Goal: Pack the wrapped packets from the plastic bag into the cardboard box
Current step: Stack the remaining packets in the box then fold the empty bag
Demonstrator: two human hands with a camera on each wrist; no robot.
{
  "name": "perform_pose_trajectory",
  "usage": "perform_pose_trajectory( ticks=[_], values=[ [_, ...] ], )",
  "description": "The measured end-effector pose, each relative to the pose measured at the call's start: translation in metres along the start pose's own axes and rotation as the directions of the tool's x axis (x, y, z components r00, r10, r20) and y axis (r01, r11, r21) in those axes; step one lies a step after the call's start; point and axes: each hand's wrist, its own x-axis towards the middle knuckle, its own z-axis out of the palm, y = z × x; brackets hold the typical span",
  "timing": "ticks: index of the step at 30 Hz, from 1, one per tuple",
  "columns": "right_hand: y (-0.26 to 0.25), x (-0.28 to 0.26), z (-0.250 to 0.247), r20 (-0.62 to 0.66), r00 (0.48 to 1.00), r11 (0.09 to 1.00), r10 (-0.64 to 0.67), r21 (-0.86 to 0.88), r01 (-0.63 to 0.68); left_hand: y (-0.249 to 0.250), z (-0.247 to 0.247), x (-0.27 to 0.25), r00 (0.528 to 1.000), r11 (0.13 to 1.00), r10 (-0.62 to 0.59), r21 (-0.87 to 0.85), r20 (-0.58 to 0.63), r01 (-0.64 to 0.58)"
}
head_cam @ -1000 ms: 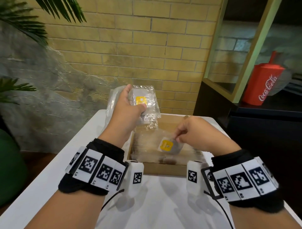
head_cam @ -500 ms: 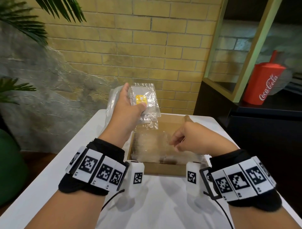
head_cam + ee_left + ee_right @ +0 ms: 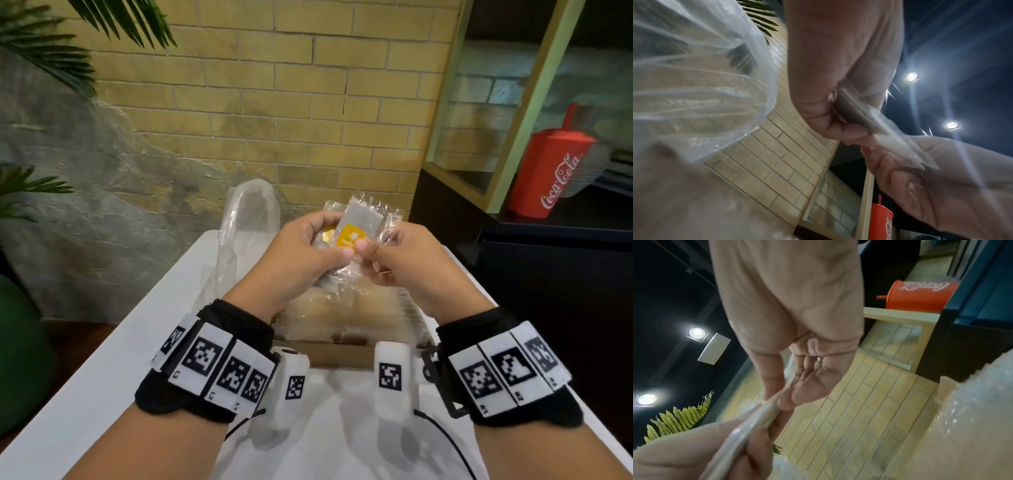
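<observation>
Both hands (image 3: 301, 251) (image 3: 407, 260) pinching wrapped packets (image 3: 359, 222) above cardboard box (image 3: 342, 354)

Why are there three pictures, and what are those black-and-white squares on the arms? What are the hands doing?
One camera sits on the person's head; two more sit on the wrists and look up along the fingers. The squares are marker bands strapped round each wrist. On the white table is a cardboard box with clear packets already inside, and a crumpled plastic bag beside it. The left hand and right hand both pinch a small stack of wrapped packets with yellow labels, held above the box.
</observation>
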Motion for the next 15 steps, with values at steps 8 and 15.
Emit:
perform_pose_trajectory(
  ticks=[8, 15],
  values=[
    [0.004, 0.008, -0.014, -0.120, 0.992, 0.997, -0.024, 0.076, 0.034, -0.002, -0.006, 0.002, 0.997, 0.984, -0.039, -0.171, 0.073, 0.051],
    [0.003, 0.010, -0.023, -0.264, 0.962, 0.986, -0.073, 0.127, 0.110, -0.006, -0.009, 0.004, 0.994, 0.999, -0.031, 0.021, -0.104, 0.033]
  ],
)
